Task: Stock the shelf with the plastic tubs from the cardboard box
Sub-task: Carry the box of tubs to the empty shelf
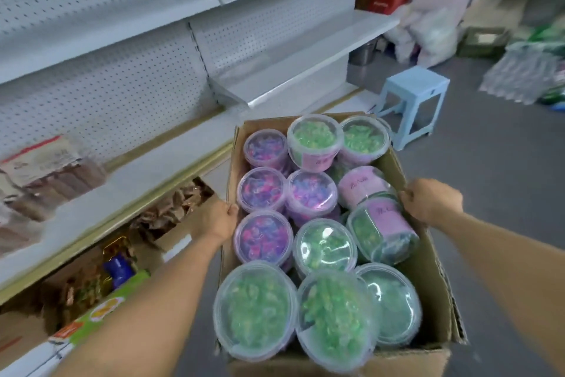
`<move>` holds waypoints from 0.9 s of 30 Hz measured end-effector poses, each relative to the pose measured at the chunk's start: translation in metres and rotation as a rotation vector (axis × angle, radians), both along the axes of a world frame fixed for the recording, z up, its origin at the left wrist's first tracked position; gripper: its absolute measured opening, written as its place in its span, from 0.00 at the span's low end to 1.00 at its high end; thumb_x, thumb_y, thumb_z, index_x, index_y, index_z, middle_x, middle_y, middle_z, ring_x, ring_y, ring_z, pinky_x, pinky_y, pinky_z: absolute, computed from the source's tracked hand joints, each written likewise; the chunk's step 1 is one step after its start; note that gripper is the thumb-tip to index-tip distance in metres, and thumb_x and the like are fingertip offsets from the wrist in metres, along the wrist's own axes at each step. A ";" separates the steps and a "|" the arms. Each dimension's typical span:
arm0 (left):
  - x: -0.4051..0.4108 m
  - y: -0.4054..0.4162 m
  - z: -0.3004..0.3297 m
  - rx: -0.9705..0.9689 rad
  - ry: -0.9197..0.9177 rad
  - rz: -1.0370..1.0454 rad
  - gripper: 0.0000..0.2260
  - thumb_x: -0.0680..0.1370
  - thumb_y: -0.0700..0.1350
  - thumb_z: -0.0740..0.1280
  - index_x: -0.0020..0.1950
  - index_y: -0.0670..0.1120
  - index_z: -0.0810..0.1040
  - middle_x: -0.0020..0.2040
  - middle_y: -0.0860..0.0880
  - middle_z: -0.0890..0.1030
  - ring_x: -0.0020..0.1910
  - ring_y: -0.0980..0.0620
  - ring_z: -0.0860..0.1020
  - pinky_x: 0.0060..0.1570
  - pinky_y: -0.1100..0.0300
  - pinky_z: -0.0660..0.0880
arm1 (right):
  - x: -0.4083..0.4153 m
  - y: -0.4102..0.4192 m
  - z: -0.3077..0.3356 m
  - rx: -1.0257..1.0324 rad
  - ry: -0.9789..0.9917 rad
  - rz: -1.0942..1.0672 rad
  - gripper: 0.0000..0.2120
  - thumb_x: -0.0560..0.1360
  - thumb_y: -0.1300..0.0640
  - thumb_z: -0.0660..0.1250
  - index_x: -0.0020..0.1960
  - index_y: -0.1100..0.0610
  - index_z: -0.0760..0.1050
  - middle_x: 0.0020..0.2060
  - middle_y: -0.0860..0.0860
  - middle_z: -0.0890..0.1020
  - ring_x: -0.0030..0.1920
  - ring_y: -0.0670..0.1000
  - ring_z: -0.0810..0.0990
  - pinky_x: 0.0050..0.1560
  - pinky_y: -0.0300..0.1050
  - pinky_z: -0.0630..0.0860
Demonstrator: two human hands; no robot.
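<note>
Blue stool (413, 95) beside bagged goods (428, 37).

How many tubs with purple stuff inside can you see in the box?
4, all on the box's left side: one at the back, two in the middle row, one nearer. More may lie hidden beneath.

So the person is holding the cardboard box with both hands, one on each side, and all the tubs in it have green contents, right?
Not quite. The head view shows both hands, left hand and right hand, holding the sides of the cardboard box, but only some tubs have green contents; several others hold pink and purple contents.
</note>
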State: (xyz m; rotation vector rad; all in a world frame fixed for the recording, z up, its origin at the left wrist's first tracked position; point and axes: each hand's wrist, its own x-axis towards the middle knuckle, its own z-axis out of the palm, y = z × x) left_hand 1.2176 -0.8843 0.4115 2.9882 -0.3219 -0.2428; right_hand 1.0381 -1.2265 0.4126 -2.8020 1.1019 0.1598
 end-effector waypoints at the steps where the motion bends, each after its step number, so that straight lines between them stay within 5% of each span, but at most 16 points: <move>1: 0.017 -0.022 0.002 0.004 -0.009 -0.026 0.19 0.81 0.54 0.57 0.48 0.41 0.80 0.49 0.41 0.82 0.45 0.42 0.79 0.38 0.59 0.68 | 0.005 -0.017 0.000 -0.001 -0.005 -0.028 0.13 0.78 0.46 0.56 0.42 0.52 0.72 0.41 0.51 0.78 0.44 0.57 0.78 0.41 0.44 0.71; 19: 0.224 -0.475 -0.025 -0.105 0.109 -0.211 0.19 0.79 0.56 0.60 0.32 0.46 0.71 0.38 0.43 0.81 0.37 0.43 0.81 0.40 0.51 0.80 | 0.130 -0.426 0.012 -0.090 0.050 -0.240 0.16 0.78 0.46 0.56 0.46 0.55 0.78 0.39 0.52 0.77 0.39 0.56 0.75 0.37 0.43 0.70; 27: 0.325 -0.660 -0.011 -0.044 0.047 -0.310 0.19 0.81 0.54 0.57 0.35 0.44 0.71 0.36 0.46 0.76 0.33 0.49 0.74 0.29 0.59 0.65 | 0.218 -0.588 0.003 -0.101 0.019 -0.308 0.16 0.78 0.46 0.57 0.46 0.55 0.78 0.42 0.53 0.79 0.44 0.58 0.80 0.38 0.43 0.70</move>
